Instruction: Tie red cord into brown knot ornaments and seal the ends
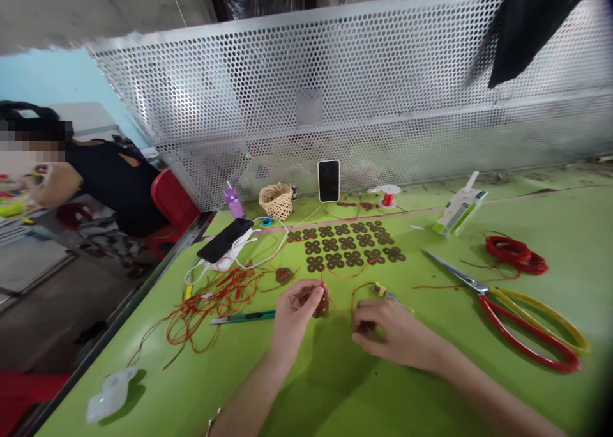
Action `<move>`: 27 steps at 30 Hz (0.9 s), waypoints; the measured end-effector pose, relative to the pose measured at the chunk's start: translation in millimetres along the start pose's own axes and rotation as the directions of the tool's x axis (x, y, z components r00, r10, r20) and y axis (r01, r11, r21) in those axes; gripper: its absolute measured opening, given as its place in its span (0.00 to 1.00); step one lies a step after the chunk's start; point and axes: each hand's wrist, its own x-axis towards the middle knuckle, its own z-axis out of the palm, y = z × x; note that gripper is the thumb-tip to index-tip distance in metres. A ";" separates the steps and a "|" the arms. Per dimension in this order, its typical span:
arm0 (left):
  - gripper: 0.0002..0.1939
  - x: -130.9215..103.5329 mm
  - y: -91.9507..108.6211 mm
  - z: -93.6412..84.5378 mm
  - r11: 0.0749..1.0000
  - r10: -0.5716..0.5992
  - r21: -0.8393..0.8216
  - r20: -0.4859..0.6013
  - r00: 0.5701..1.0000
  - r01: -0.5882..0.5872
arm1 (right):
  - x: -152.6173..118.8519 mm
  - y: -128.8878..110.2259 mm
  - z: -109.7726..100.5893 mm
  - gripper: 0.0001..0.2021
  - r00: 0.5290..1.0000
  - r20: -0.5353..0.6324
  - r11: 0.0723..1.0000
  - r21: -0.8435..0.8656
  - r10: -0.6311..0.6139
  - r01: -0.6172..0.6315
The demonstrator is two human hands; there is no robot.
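Observation:
My left hand (299, 306) pinches a small cluster of dark coins (322, 306) with red cord at its top, over the green table. To its right, my right hand (383, 328) has its fingers curled together near a thin red cord; whether the cord is between the fingertips is too small to tell. Rows of dark coin clusters (353, 258) lie flat beyond both hands. A single dark piece (284, 275) with cord rests beyond my left hand. Just past my right hand lies a thin tool with a yellow end (380, 289).
Tangled red cords (205, 306), a green cutter (249, 317) and phone (225, 240) lie left. Large scissors (488, 293) and a red cord bundle (514, 253) lie right. Behind stand a basket (276, 202), phone (329, 181), spool (388, 196) and carton (460, 210). A person (115, 181) sits left.

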 end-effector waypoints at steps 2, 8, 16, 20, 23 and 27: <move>0.14 0.4 -0.7 0.6 1.000 -0.006 0.014 0.016 1.000 0.006 | 5.9 -0.1 -1.3 0.06 0.995 -0.078 0.996 0.073 0.056 -0.051; 0.18 -1.1 -6.2 6.5 0.998 -0.058 0.013 0.101 0.993 0.057 | 38.3 -6.9 5.5 0.15 0.947 -0.274 0.931 0.359 0.168 -0.061; 0.20 -4.4 -5.2 10.9 0.992 -0.127 0.016 0.143 0.982 0.126 | 44.7 -11.4 8.6 0.11 0.920 -0.327 0.879 0.476 0.215 -0.036; 0.20 -4.4 -3.2 11.9 0.990 -0.139 0.035 0.176 0.975 0.135 | 41.9 -13.9 9.5 0.12 0.907 -0.365 0.885 0.466 0.209 -0.017; 0.20 -4.6 -1.0 12.7 0.987 -0.161 0.033 0.176 0.971 0.157 | 40.0 -12.2 11.7 0.12 0.916 -0.334 0.862 0.507 0.223 -0.024; 0.18 -3.4 -1.8 9.0 0.980 -0.187 -0.060 0.070 0.980 0.192 | 33.7 -1.6 12.8 0.15 0.934 -0.218 0.747 0.661 0.282 -0.071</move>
